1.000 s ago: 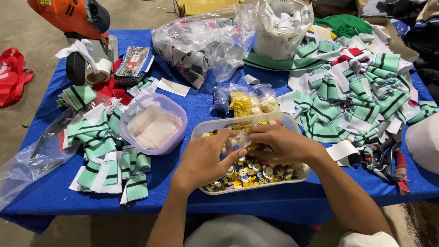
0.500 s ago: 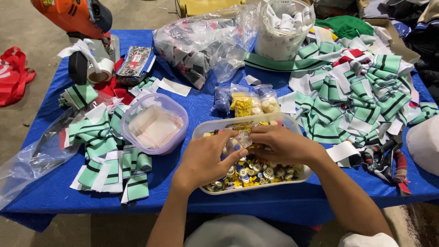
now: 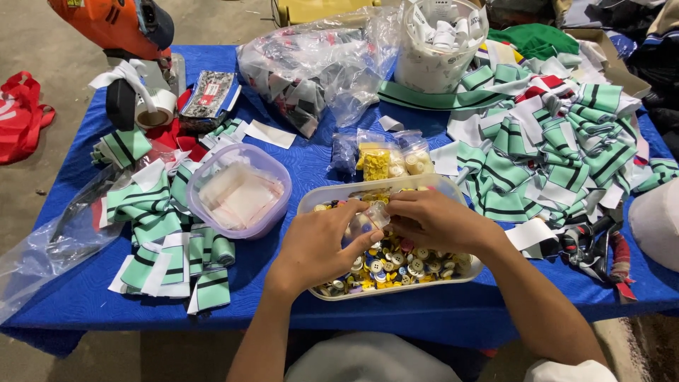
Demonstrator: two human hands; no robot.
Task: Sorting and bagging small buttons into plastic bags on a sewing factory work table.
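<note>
Both my hands are over a clear plastic tray (image 3: 332, 200) full of mixed coloured buttons (image 3: 396, 263) at the near edge of the blue table. My left hand (image 3: 322, 244) and my right hand (image 3: 435, 219) together pinch a small clear plastic bag (image 3: 368, 221) between their fingertips, just above the buttons. The bag holds a few small items that I cannot make out.
A lilac plastic bowl (image 3: 205, 177) of small clear bags stands left of the tray. Green-and-white striped fabric pieces (image 3: 537, 155) are heaped at the right and others (image 3: 170, 240) at the left. Behind sit small button bags (image 3: 385, 159), a large plastic sack (image 3: 311, 64) and a white bucket (image 3: 438, 49).
My hands have stayed over the tray, with only small finger movements on the little bag.
</note>
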